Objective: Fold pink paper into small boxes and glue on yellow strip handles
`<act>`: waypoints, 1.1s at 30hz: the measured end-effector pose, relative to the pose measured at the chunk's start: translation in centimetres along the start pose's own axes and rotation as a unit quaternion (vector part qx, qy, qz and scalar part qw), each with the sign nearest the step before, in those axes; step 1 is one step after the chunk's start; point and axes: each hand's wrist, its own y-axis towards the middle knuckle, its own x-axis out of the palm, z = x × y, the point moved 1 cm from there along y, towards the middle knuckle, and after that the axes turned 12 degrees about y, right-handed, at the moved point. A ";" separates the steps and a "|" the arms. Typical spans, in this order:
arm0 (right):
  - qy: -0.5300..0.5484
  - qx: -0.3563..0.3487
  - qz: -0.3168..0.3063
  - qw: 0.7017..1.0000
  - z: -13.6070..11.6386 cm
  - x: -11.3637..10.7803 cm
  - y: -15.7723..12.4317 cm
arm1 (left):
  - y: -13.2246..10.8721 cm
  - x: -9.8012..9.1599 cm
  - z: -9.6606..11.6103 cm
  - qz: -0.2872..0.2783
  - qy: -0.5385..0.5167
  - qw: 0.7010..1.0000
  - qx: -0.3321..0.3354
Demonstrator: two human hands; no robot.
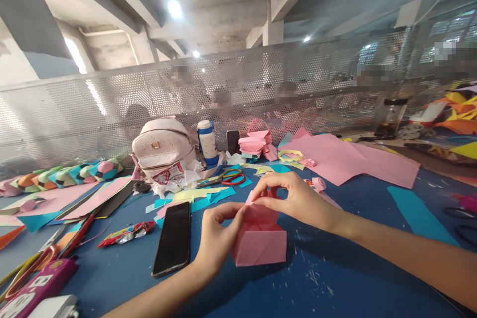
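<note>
A pink folded paper box stands on the blue table in front of me, its upper part raised at the back. My left hand grips the box's left edge between thumb and fingers. At the top of the raised part, my right hand pinches the pink paper, with its fingertips close to the left thumb. Part of the box is hidden behind both hands. A black smartphone lies just left of my left hand. Scissors with red handles rest among paper scraps beyond the hands.
Behind the scraps stand a pale backpack, a white and blue bottle and a stack of pink folded paper. Large pink sheets lie at the back right. A red snack wrapper and orange-handled scissors are on the left.
</note>
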 end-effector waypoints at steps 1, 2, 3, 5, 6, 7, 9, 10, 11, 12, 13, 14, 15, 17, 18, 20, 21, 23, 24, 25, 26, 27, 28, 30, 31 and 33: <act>0.009 0.004 -0.002 1.000 0.1 0.0 0.0 | 0.0 0.0 0.0 -0.002 -0.001 1.000 -0.001; 0.015 0.007 -0.004 1.000 0.1 0.0 0.0 | 0.0 0.0 0.0 -0.004 -0.001 1.000 -0.002; 0.019 0.010 -0.004 1.000 0.2 0.0 0.1 | 0.1 0.0 0.0 -0.003 0.001 1.000 -0.002; 0.015 0.009 -0.004 1.000 0.2 0.0 0.1 | 0.2 0.0 0.1 0.001 0.007 1.000 -0.002; 0.010 0.007 -0.003 1.000 0.2 0.0 0.2 | 0.2 0.0 0.1 0.002 0.010 1.000 -0.002; 0.005 0.006 -0.001 1.000 0.2 -0.1 0.2 | 0.2 0.0 0.1 0.002 0.014 1.000 -0.001; -0.008 0.002 0.004 1.000 0.2 -0.2 0.1 | 0.3 -0.1 0.1 -0.002 0.020 1.000 0.000; -0.014 -0.005 0.006 1.000 0.2 -0.2 0.1 | 0.3 -0.1 0.1 -0.005 0.020 1.000 0.001; -0.022 -0.017 0.007 1.000 0.2 -0.3 0.1 | 0.3 -0.2 0.1 -0.007 0.021 1.000 0.003; -0.030 -0.036 0.007 0.999 0.3 -0.3 0.0 | 0.2 -0.2 0.1 -0.007 0.021 1.000 0.005; -0.038 -0.057 0.003 0.998 0.3 -0.3 0.0 | 0.2 -0.2 0.1 -0.006 0.021 1.000 0.006; -0.046 -0.079 -0.003 0.996 0.4 -0.3 0.0 | 0.2 -0.2 0.0 -0.005 0.021 1.000 0.007; -0.054 -0.099 -0.009 0.994 0.5 -0.3 -0.1 | 0.2 -0.2 0.0 -0.004 0.020 1.000 0.007; -0.074 -0.131 -0.022 0.988 0.6 -0.4 -0.2 | 0.2 -0.2 -0.1 -0.002 0.019 1.000 0.005; -0.088 -0.142 -0.027 0.986 0.7 -0.4 -0.2 | 0.2 -0.2 -0.2 -0.001 0.017 1.000 0.003; -0.117 -0.159 -0.033 0.980 0.8 -0.4 -0.2 | 0.3 -0.1 -0.3 0.001 0.014 1.000 0.000; -0.129 -0.164 -0.036 0.977 0.8 -0.4 -0.2 | 0.3 0.0 -0.3 0.003 0.012 1.000 -0.001; -0.143 -0.167 -0.037 0.975 0.8 -0.4 -0.2 | 0.3 0.1 -0.4 0.005 0.003 1.000 -0.001; -0.145 -0.165 -0.034 0.975 0.8 -0.4 -0.2 | 0.3 0.1 -0.5 0.005 -0.009 1.000 -0.002; -0.144 -0.162 -0.030 0.976 0.8 -0.5 -0.2 | 0.4 0.1 -0.6 0.004 -0.025 1.000 -0.004; -0.143 -0.158 -0.026 0.977 0.8 -0.5 -0.1 | 0.4 0.1 -0.6 0.003 -0.044 0.999 -0.008; -0.141 -0.155 -0.023 0.977 0.8 -0.5 -0.1 | 0.4 0.1 -0.7 0.001 -0.061 0.998 -0.012; -0.140 -0.154 -0.021 0.978 0.8 -0.6 -0.1 | 0.5 0.1 -0.7 0.000 -0.074 0.997 -0.015; -0.142 -0.153 -0.019 0.978 0.8 -0.6 0.0 | 0.5 0.0 -0.7 0.002 -0.073 0.997 -0.014; -0.145 -0.151 -0.019 0.978 0.8 -0.6 0.0 | 0.5 0.0 -0.6 0.006 -0.061 0.998 -0.012; -0.152 -0.141 -0.019 0.978 0.8 -0.6 0.0 | 0.5 -0.1 -0.5 0.018 -0.036 0.999 -0.003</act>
